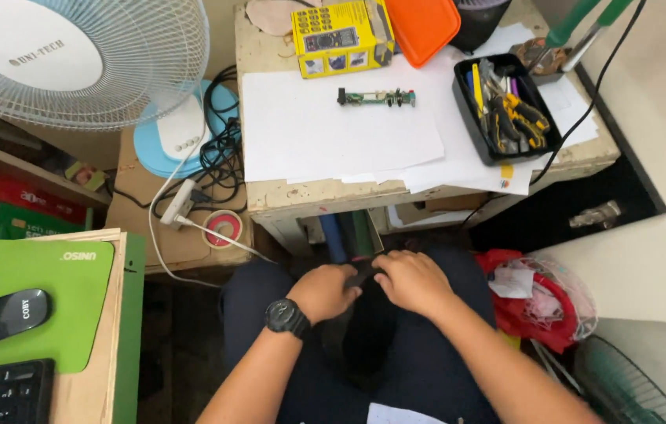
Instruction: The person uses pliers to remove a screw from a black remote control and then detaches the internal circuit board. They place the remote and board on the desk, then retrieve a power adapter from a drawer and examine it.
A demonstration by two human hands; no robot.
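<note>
I find both hands together over the lap, near the table's front edge. The left hand (323, 292) and right hand (411, 281) each close on a small dark object (364, 274) lying between them, mostly hidden by fingers. A circuit board (377, 97) rests far off on white paper (333, 133).

Dark object (363, 275) mostly hidden between hands.

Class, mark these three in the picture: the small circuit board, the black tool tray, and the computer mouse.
circuit board (377, 97), head view, middle of the board.
black tool tray (465, 106), head view, its left wall.
computer mouse (6, 316), head view, top of its shell.
</note>
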